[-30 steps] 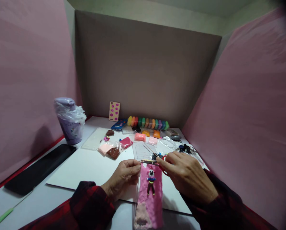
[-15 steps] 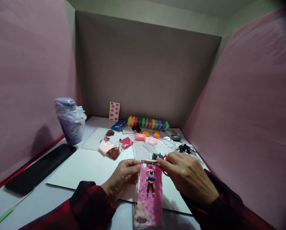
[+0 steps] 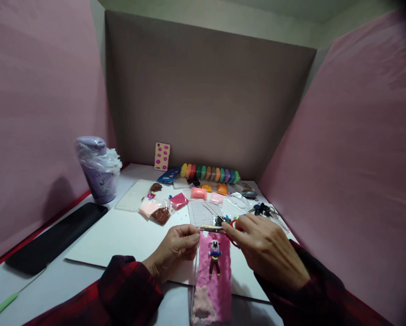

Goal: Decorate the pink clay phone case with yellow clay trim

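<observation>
My right hand (image 3: 267,246) is closed around red-handled scissors (image 3: 235,240). Their blades point left, across the top end of a phone case (image 3: 219,294) covered in pink clay. A small clay figure (image 3: 215,258) with a white head, blue and yellow top and brown legs lies on that pink layer; a beige clay patch covers the case's near left corner. Beside the case's upper left edge, my left hand (image 3: 177,246) pinches thumb against fingers at the blade tips. A thin pale yellow strip (image 3: 208,226) runs along the blades; whether the left fingertips grip it is unclear.
A white board (image 3: 128,244) lies under the work, bearing bagged clay (image 3: 179,200) in several colours. Further back are a row of coloured clay packs (image 3: 210,174) and a flowered case (image 3: 162,156). A purple bottle (image 3: 101,176), black tray (image 3: 56,237) and green-handled tool (image 3: 2,308) stand left.
The view has shifted very slightly. Both hands, the scissors and the phone case keep almost the same places, and the blades still meet the left fingertips.
</observation>
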Demonstrator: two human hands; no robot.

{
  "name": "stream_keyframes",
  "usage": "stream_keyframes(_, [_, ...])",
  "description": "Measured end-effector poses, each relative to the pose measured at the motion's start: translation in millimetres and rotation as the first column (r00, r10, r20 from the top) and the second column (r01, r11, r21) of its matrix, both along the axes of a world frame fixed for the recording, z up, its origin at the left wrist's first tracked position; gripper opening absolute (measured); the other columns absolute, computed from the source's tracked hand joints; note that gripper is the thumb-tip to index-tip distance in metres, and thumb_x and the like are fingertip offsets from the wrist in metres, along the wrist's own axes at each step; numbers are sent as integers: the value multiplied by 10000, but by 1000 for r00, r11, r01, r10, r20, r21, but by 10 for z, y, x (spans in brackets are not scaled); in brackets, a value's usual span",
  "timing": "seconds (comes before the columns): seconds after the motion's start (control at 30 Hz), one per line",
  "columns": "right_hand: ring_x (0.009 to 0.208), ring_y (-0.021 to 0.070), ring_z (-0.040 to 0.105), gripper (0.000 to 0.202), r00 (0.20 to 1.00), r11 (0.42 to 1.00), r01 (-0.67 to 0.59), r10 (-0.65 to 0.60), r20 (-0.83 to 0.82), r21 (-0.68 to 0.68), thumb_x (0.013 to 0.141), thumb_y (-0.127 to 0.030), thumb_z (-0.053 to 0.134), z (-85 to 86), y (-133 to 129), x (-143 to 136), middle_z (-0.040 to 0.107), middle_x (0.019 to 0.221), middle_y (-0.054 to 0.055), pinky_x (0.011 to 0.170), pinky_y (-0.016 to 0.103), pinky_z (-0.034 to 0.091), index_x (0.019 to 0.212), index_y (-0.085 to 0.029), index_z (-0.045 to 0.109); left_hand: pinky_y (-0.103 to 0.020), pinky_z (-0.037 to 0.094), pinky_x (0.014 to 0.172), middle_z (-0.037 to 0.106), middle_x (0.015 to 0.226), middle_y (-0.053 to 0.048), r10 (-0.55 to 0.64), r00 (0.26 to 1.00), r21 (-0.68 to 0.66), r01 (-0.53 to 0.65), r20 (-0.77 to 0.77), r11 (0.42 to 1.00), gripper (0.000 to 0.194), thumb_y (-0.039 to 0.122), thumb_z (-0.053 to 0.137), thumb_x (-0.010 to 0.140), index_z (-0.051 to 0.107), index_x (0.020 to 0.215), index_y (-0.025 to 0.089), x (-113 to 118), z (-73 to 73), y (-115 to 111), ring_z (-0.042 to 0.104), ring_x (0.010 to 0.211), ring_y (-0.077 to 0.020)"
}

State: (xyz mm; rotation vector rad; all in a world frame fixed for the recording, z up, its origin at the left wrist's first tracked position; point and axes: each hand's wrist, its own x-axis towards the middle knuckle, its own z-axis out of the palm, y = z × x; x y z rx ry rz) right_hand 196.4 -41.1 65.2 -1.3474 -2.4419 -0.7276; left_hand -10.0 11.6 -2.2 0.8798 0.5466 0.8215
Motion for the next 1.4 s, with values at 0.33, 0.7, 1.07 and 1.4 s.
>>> stream_keyframes(0.33, [661,174,406,280,998,996,-66,64,25,61,877,-91,433,-25,6,20,550,737,41,598,319,241,1070,-195,608,-212,163,487,431,569,34,-23,1000,4,23,19,1000,215,266,701,725,538,707,128,-18,-16,9,305,470,-44])
stream_keyframes(0.7, [643,173,390,253,991,984,-135,135,7,116,875,-86,451,-54,49,35,543,712,47,573,315,236,1025,-172,636,-193,194,485,447,577,29,-30,998,6,30,48,1000,208,245,696,738,537,700,118,-19,-18,7,321,478,-39])
stream_keyframes(1.07, [642,171,408,257,985,982,-158,164,-51,105,877,-77,446,-54,64,38,557,692,49,559,307,244,1018,-153,647,-187,198,469,451,560,30,-6,1000,-9,6,29,1000,221,253,715,715,540,686,121,-22,-14,11,335,461,-39])
stream_keyframes(1.4, [668,164,534,210,981,998,57,-56,-188,1,856,-162,536,-25,-6,263,605,723,24,572,269,314,1024,-224,644,-183,272,492,499,587,14,43,999,-33,-43,-14,999,220,267,722,705,557,685,125,-15,-33,26,401,476,-51])
